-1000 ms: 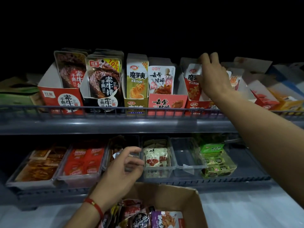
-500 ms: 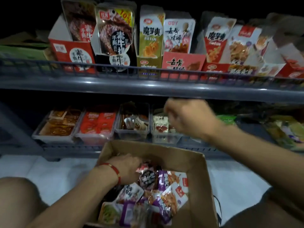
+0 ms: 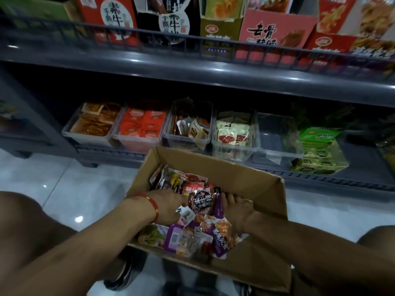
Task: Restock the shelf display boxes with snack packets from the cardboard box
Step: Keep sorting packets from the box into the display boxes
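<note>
You had both hands down in the cardboard box (image 3: 252, 180), which sat on the floor just in front of the lower shelf so the reach from box to shelf was short. Your left hand (image 3: 168, 205), the one with the red wrist cord (image 3: 152, 205), lay across the heap of snack packets (image 3: 192, 233) with its fingers at the edge of a dark round-labelled packet (image 3: 202, 202); I could not tell whether they pinched it or only touched it. Your right hand (image 3: 236, 210) met the same packet from the other side, fingers spread and pressing against it, apparently to steady or lift it between the two hands. The display boxes (image 3: 275, 32) stood on the upper shelf behind its rail (image 3: 192, 42), cut off at the top, so how full they were stayed hidden. Clear bins (image 3: 233, 135) lined the lower shelf; one (image 3: 275, 137) looked nearly empty. The packets' print was too blurred to read.
</note>
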